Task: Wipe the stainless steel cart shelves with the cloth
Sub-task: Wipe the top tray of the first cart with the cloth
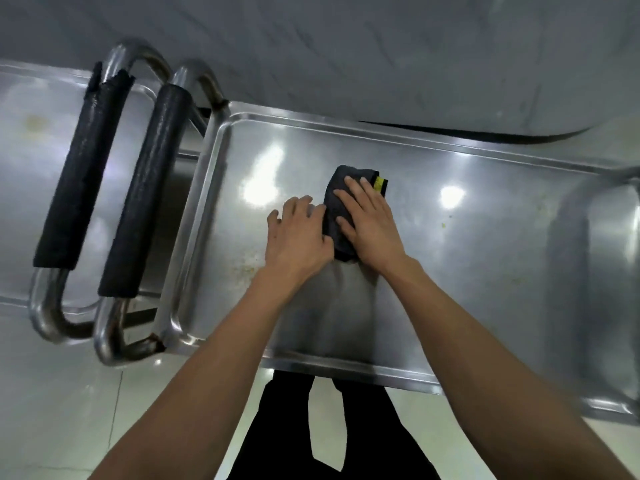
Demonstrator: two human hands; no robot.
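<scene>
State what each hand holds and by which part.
Neither grips anything: the right hand presses flat on the dark cloth's top; the left hand touches its left edge.

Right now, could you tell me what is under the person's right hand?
A folded dark cloth with a yellow tag lies under the right hand, flat on the cart shelf. The left hand touches its edge. The steel beneath the cloth is hidden.
</scene>
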